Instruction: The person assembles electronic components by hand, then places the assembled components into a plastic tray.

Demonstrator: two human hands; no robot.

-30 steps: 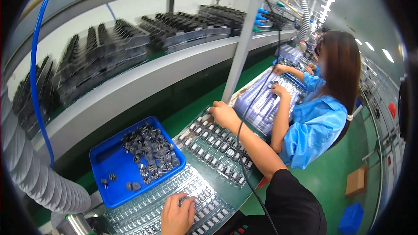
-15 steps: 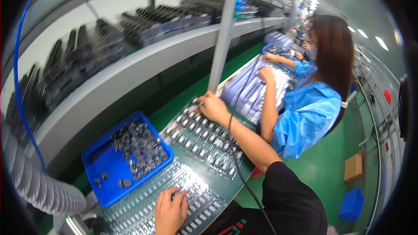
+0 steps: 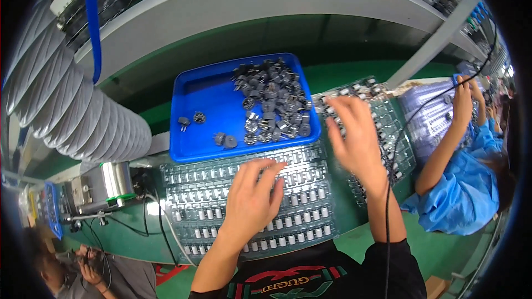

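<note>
**While the left hand [image 3: 252, 196] bends over the near tray [image 3: 183, 185], the right hand [image 3: 354, 141] spreads wide**

Because the blue bin [image 3: 208, 94] sits just behind the near tray, its dark components [image 3: 271, 91], heaped mostly at the right, seem placed within easy reach of both hands. The left hand's fingers are half-curled above the rows of white cylinders [image 3: 299, 218]; whether they pinch anything cannot be told. The right hand, thumb and fingers well apart with nothing visible between, is over the left side of the right tray [image 3: 396, 133]; any contact is unclear.
</note>
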